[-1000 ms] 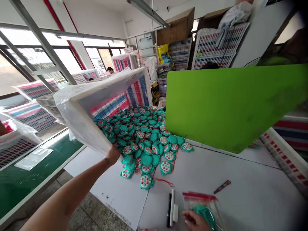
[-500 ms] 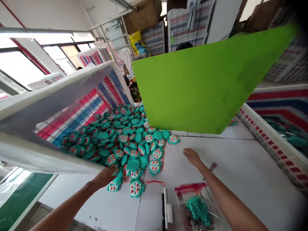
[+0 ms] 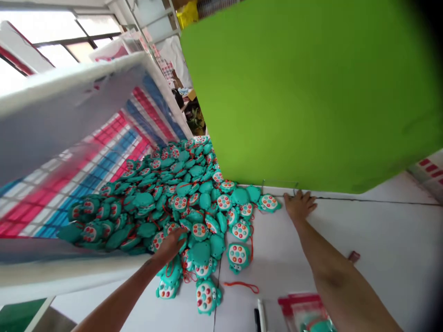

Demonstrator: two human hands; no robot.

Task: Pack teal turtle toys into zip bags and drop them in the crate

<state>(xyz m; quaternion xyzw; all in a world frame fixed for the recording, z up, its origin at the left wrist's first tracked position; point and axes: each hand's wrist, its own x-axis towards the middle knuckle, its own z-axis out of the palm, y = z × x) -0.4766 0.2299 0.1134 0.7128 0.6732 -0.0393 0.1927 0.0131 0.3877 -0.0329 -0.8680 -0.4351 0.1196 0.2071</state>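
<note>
A heap of teal animal-shaped button toys (image 3: 190,184) with white faces, coloured buttons and red cords spills out of a tipped basket (image 3: 173,110) onto the white table (image 3: 263,258). At the heap's near edge is my left hand (image 3: 170,244), its fingers closed around the edge of a teal toy (image 3: 182,237). My right hand (image 3: 299,205) lies palm down with fingers spread, empty, on the table by the foot of an upright green board (image 3: 294,101). Just left of it lies a single button toy (image 3: 269,203).
A loose red cord (image 3: 242,286) lies in front of the heap, with white and black pens (image 3: 262,316) below it. A pink-edged plastic bag (image 3: 304,304) holds a teal thing near my right forearm. Another basket (image 3: 431,168) stands at the right.
My view has tilted down and come closer. My right hand has reached forward to the board's foot and spread its fingers. My left hand has moved further into the heap.
</note>
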